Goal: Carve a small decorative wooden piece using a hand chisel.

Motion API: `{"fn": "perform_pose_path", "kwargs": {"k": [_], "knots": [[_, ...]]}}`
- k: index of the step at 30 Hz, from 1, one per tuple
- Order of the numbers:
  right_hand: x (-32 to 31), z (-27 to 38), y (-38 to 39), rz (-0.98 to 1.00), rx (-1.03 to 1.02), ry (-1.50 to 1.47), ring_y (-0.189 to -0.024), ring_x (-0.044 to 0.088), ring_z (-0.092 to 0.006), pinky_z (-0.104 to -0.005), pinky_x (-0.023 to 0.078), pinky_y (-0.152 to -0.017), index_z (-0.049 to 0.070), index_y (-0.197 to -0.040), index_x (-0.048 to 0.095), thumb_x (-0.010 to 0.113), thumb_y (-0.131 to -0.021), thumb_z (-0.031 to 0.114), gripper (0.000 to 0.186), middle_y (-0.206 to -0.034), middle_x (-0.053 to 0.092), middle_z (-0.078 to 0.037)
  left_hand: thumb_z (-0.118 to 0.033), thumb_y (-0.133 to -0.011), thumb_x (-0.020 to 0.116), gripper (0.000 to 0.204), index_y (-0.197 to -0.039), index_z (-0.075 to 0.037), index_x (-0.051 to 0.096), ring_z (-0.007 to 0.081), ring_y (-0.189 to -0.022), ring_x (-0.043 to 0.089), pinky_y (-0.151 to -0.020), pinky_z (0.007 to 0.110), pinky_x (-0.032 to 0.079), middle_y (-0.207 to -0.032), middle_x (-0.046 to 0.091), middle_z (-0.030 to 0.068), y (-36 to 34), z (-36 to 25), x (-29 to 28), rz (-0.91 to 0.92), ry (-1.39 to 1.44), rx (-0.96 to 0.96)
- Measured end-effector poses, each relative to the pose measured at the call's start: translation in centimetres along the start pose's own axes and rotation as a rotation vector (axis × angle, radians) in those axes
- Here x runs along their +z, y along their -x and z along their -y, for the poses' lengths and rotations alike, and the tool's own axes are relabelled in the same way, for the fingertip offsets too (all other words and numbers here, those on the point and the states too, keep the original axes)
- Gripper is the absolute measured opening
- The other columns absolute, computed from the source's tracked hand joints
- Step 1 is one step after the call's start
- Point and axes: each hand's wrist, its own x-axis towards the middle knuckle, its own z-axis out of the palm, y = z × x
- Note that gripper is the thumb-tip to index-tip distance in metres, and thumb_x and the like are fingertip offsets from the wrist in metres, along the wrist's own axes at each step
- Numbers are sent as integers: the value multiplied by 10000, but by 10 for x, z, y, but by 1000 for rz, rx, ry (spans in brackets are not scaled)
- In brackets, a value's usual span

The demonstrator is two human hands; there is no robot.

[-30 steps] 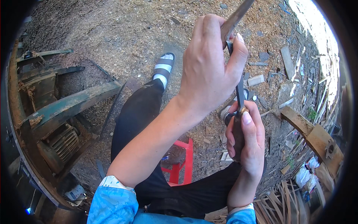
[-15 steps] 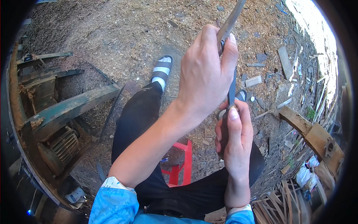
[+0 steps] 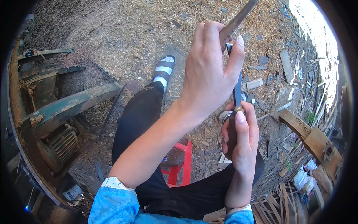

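My left hand (image 3: 209, 65) is closed round the lower end of a curved wooden stick (image 3: 240, 18), which rises toward the upper right. My right hand (image 3: 242, 132) grips the brown wooden handle of what looks like a chisel (image 3: 238, 91), its thumb pressed near the base of the blade. The long, dark, flat blade points up beside my left thumb. Its pale tip shows close to the stick's lower end; I cannot tell whether they touch. Part of the blade is hidden by my left hand.
At left stands a rusty green metal frame (image 3: 78, 99) with a finned motor (image 3: 63, 147). A red plastic stool (image 3: 186, 164) shows between my legs. Wood shavings and scraps cover the ground. A toothed metal part (image 3: 328, 149) and piled wood strips (image 3: 278, 203) lie at right.
Both hands have shifted slightly right, carrying the stick and the chisel. My right hand sits a little lower, and the blade's tip now shows by the stick's end.
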Motion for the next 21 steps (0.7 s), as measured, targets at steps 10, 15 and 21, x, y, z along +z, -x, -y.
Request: {"fn": "perform_pose_path", "kwargs": {"k": [10, 15, 21], "knots": [[-2, 2, 0, 34, 7, -1, -483, 378, -19, -183, 294, -450, 55, -1229, 541, 443, -1096, 293, 289, -628, 440, 46, -267, -1032, 613, 295, -1075, 16, 543, 167, -770, 587, -671, 332, 492, -936, 562, 108, 0, 4, 0, -9, -28, 98], [-2, 5, 1, 16, 28, 42, -486, 380, -17, -188, 290, -453, 56, -1228, 540, 442, -1100, 293, 287, -631, 455, 43, -265, -1036, 602, 288, -1065, 16, 544, 178, -745, 569, -652, 352, 476, -918, 546, 107, 1, 4, 1, -27, -45, 120], [6, -2, 0, -30, -4, 48, -502, 391, -18, -194, 301, -465, 53, -1220, 536, 426, -1106, 276, 273, -639, 466, 41, -270, -1052, 574, 278, -1030, 5, 543, 185, -700, 556, -627, 369, 448, -844, 537, 97, 2, -5, 1, 18, -44, 49]]}}
